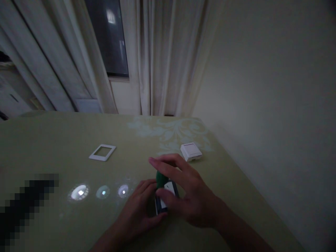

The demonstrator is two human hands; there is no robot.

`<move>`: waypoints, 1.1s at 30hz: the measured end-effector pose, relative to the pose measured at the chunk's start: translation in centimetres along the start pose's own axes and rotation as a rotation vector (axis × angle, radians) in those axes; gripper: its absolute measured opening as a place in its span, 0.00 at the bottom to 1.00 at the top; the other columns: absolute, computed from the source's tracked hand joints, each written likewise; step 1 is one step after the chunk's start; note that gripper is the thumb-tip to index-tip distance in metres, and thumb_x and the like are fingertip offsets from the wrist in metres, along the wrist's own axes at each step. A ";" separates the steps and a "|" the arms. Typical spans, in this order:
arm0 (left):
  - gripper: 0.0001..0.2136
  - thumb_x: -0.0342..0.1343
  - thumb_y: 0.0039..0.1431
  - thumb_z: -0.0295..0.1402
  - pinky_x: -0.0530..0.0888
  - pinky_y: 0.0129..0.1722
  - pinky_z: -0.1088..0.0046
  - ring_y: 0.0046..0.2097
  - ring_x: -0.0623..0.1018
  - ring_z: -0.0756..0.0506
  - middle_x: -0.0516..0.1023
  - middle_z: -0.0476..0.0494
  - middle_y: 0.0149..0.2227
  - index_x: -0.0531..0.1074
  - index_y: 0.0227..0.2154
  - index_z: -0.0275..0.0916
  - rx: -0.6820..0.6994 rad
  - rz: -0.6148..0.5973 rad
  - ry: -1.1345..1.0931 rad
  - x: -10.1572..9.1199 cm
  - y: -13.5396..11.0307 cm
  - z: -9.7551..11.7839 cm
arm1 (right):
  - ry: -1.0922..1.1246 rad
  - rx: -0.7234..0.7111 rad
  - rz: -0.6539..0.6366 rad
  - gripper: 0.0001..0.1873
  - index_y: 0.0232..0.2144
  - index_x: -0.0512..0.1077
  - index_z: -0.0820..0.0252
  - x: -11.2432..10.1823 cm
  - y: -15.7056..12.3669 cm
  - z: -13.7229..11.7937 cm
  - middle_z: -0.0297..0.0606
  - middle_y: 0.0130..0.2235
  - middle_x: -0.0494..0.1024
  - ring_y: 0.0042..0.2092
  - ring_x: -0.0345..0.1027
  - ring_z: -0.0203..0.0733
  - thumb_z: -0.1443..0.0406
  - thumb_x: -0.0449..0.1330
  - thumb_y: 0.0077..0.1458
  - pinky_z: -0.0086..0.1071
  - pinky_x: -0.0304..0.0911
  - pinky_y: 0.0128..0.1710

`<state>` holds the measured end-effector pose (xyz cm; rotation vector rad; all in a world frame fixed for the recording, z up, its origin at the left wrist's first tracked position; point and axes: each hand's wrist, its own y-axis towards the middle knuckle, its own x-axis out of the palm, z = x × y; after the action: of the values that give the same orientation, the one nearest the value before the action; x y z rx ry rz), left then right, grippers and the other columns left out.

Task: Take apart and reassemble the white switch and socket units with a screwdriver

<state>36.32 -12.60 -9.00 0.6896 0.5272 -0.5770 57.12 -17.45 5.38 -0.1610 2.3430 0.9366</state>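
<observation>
Close to the table's near side, my left hand (141, 206) is closed around the side of a small wall switch (169, 189) with a white face and dark edges. Above it, a screwdriver (161, 179) shows only its short green handle, which stands upright over the switch. My right hand (189, 192) has its thumb and fingers around this handle, with one finger stretched out past it. The screwdriver's tip and much of the switch are hidden behind my fingers.
A white square frame (110, 151) lies farther off to the left on the greenish table (65, 140). Beyond my right hand stands a white switch box (192, 150). A wall (275, 122) runs along the right, and curtains (168, 63) hang behind the table.
</observation>
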 end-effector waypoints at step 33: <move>0.31 0.74 0.57 0.39 0.80 0.58 0.46 0.60 0.80 0.29 0.81 0.44 0.60 0.71 0.62 0.57 -0.070 -0.029 -0.019 -0.2 0.0 0.2 | -0.254 -0.149 0.183 0.19 0.62 0.78 0.53 0.4 -0.5 0.3 0.41 0.43 0.79 0.41 0.75 0.43 0.64 0.63 0.72 0.38 0.78 0.41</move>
<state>36.23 -12.69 -8.72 0.6108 0.5378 -0.5892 57.11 -17.51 4.69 0.1096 2.0795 1.1499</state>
